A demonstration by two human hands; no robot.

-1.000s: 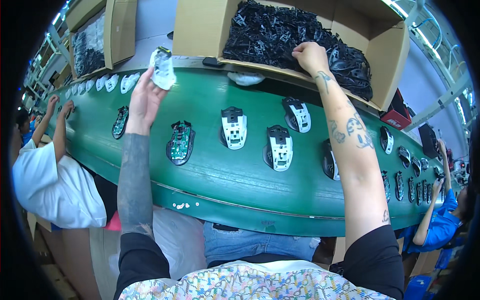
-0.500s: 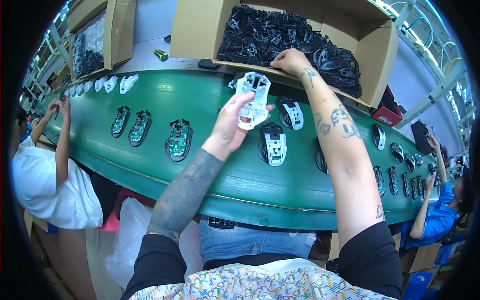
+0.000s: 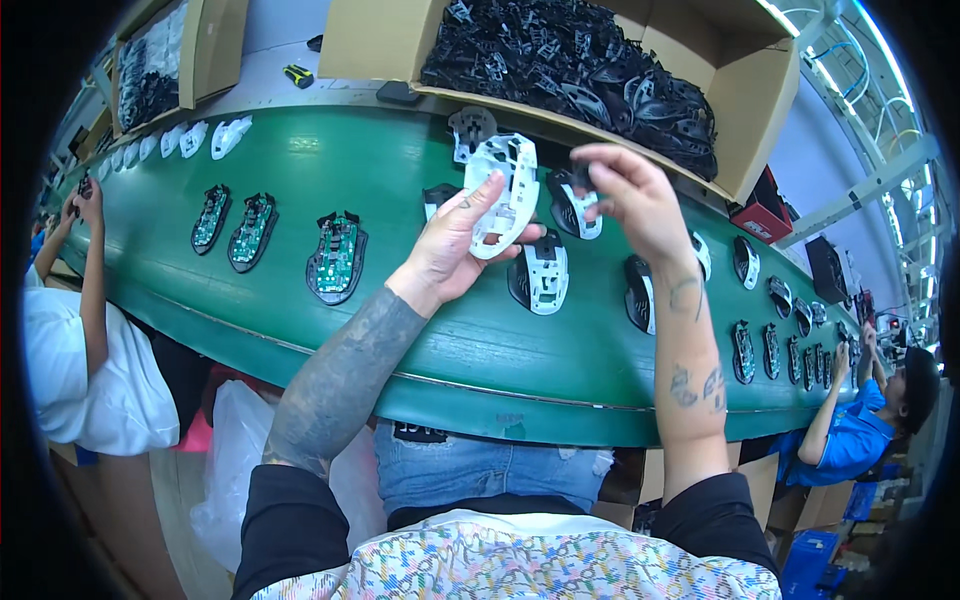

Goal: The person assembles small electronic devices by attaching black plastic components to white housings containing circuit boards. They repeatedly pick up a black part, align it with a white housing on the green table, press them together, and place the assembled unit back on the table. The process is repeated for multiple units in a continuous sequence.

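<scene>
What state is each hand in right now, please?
Left hand: closed, holding a white mouse shell.
Right hand: fingers partly curled; whether it holds anything cannot be told.

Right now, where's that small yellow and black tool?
At the head view's upper left, the yellow and black tool lies on the pale surface between the smaller cardboard box and the larger cardboard box.

I hold a white shell (image 3: 510, 190) in my left hand (image 3: 445, 250), thumb on its face, above a green bench (image 3: 470, 355). My right hand (image 3: 635, 195) hovers near it, fingers curled; I cannot tell whether they pinch anything. Three circuit boards (image 3: 336, 257) lie leftward. Beyond, a cardboard box (image 3: 365, 45) holds black parts (image 3: 560, 65).
</scene>
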